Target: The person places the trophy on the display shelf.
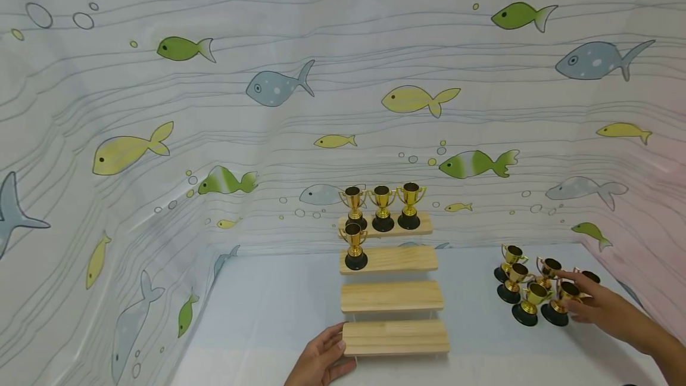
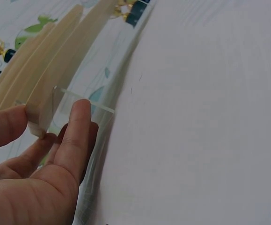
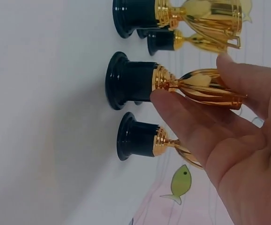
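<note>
My left hand (image 1: 321,357) holds the left end of the lowest step of a wooden display stand (image 1: 395,338), the thumb at the board's edge and fingers curled below, as the left wrist view also shows. At the right, my right hand (image 1: 608,308) is around the cup of a small gold trophy (image 3: 201,86) with a black base, thumb on one side and fingers on the other. That trophy stands upright at the front right of a cluster of several like trophies (image 1: 526,313).
Three gold trophies (image 1: 383,201) line the top step, and one trophy (image 1: 355,249) stands at the left end of the second step. Behind the white table (image 1: 268,290) hangs a fish-printed curtain (image 1: 354,46), which also runs along both sides.
</note>
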`<action>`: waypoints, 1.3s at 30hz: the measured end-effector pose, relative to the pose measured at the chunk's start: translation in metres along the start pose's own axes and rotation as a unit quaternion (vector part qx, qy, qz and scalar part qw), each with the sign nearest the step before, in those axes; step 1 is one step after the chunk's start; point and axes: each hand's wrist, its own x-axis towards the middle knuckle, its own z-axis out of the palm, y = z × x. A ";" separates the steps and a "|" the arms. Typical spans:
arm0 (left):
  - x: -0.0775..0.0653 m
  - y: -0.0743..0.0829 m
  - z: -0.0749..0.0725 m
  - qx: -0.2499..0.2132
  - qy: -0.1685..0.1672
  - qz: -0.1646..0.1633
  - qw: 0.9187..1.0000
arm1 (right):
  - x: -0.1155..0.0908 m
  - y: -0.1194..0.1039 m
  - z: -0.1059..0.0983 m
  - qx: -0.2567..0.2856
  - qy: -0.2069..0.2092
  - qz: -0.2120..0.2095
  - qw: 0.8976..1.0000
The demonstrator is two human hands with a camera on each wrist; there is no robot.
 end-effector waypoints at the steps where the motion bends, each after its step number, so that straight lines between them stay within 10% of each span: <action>1: -0.001 0.000 0.000 0.000 -0.002 -0.001 1.000 | -0.001 0.000 0.001 0.005 0.001 -0.004 1.000; 24: -0.001 0.000 0.004 0.006 0.010 0.001 1.000 | -0.010 0.000 0.008 -0.017 0.048 -0.099 0.994; 39: -0.002 0.001 0.003 -0.008 -0.003 -0.001 1.000 | -0.016 -0.010 0.002 -0.036 0.009 -0.029 0.999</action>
